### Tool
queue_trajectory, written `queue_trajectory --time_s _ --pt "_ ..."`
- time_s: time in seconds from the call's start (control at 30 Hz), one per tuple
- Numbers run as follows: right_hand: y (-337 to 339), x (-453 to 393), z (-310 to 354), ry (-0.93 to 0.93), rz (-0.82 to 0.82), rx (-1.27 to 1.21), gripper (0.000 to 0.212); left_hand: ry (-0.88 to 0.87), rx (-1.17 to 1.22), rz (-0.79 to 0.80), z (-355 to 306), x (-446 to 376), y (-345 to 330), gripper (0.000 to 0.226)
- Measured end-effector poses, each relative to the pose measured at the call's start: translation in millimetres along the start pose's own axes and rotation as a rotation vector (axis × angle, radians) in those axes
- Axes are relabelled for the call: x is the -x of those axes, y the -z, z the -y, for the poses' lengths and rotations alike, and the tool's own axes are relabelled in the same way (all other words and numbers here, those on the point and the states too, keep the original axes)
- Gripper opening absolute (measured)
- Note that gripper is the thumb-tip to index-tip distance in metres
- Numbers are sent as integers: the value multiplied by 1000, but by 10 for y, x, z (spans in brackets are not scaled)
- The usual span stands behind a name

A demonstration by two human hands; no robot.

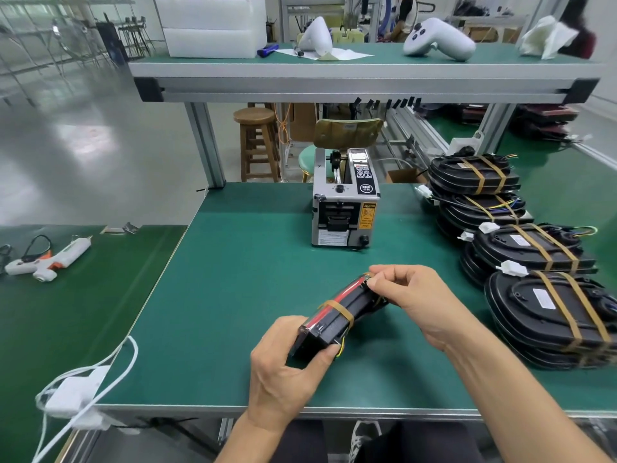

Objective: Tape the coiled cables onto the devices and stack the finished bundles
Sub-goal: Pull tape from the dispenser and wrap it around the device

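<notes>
Two bare forearms reach in from the bottom edge over the green bench (233, 295). Nearest, the left hand (283, 365) grips the near end of a black device (337, 315), fingers curled under it and thumb against its side, holding it tilted on edge just above the mat. One brown tape band (337, 310) wraps its middle, and a red cable (330, 304) runs along the upper edge; a bit of yellow wire shows at the near corner. The right hand (417, 295) pinches the far end of the device, fingertips closed on what looks like a second strip of tape there.

At the near left corner of the bench lie a white power adapter (71, 394) and its white cord (117, 359). On the lower table to the left rests one white glue gun (46, 260) with an orange trigger.

To the right, finished bundles (547, 305) sit in four overlapping stacks running away along the bench edge; each top one carries two brown tape bands and a white plug. How many lie in each stack I cannot tell.

Farther back, mid-bench, stands one grey tape dispenser (345, 208). Behind it are one wooden stool (257, 142) and one chair (344, 135). On the upper shelf (334, 75) sit two stacked white foam blocks (210, 26), one blue marker (267, 50) and two white controllers (437, 38)
</notes>
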State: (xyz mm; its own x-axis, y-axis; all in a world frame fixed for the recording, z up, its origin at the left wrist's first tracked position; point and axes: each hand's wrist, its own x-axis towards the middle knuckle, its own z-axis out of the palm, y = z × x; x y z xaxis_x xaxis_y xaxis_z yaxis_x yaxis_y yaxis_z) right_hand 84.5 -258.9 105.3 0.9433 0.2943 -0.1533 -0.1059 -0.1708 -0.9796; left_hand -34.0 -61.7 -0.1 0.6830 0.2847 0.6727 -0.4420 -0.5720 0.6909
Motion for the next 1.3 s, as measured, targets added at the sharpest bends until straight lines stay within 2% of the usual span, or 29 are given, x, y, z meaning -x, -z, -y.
queue_trajectory --time_s 1.03,1.2,1.3 --pt "3 -90 -105 52 -92 118 18 -18 -5 -5 -11 -10 4 29" --pt "-29 -112 -165 55 -167 80 9 -12 1 3 -7 -4 1 26" --pt "-57 -114 -209 75 -219 81 10 -27 0 9 -2 -2 3 27"
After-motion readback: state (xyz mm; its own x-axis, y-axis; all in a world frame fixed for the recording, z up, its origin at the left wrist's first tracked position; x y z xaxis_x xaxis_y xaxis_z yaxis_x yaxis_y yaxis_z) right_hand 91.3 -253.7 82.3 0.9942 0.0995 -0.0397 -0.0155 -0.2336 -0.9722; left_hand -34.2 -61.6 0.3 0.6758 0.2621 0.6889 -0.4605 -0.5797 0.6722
